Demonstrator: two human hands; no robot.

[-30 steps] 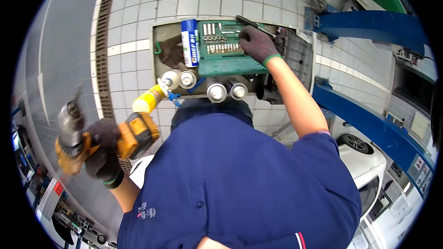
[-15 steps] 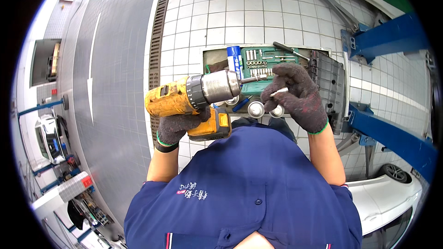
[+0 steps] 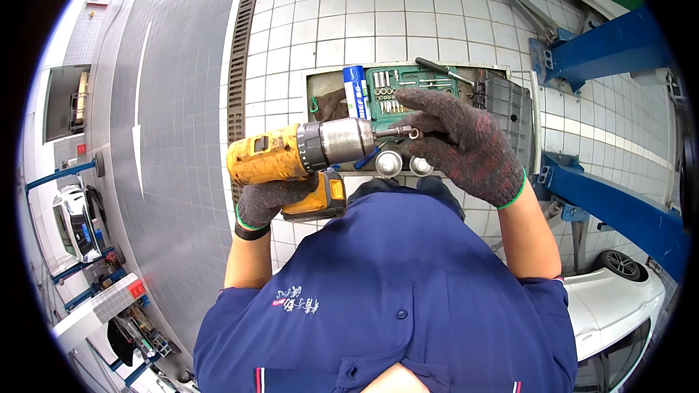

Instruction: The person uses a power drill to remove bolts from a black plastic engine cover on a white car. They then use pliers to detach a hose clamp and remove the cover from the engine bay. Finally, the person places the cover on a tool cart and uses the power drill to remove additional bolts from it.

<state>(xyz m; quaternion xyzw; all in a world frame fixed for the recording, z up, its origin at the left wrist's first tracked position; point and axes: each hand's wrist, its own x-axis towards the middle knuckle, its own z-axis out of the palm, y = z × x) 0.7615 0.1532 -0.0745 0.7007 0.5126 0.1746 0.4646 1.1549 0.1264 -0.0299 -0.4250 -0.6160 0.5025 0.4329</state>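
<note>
My left hand (image 3: 273, 200), in a dark knit glove, is wrapped round the grip of a yellow and black cordless drill (image 3: 266, 157). The drill lies sideways, its silver chuck toward the right. A thin metal bit shaft (image 3: 391, 132) sticks out of the chuck. At its tip is a small metal socket (image 3: 414, 133), with a round end showing. My right hand (image 3: 477, 149), gloved too, closes its fingers about that socket; the fingertips partly hide the contact. Beneath the hands lies a green socket set case (image 3: 405, 78), partly covered by my right hand.
A blue spray can (image 3: 355, 91), two upright cans (image 3: 389, 164) and a long-handled ratchet (image 3: 437, 67) are on the low bench. A black plastic tray (image 3: 510, 113) lies at its right end. Blue lift arms (image 3: 604, 47) reach in from the right; a white car (image 3: 611, 298) stands behind.
My right hand has moved in to the drill's tip, bringing the small socket to the bit shaft. The drill stays in my left hand, lowered slightly. The view has shifted a little.
</note>
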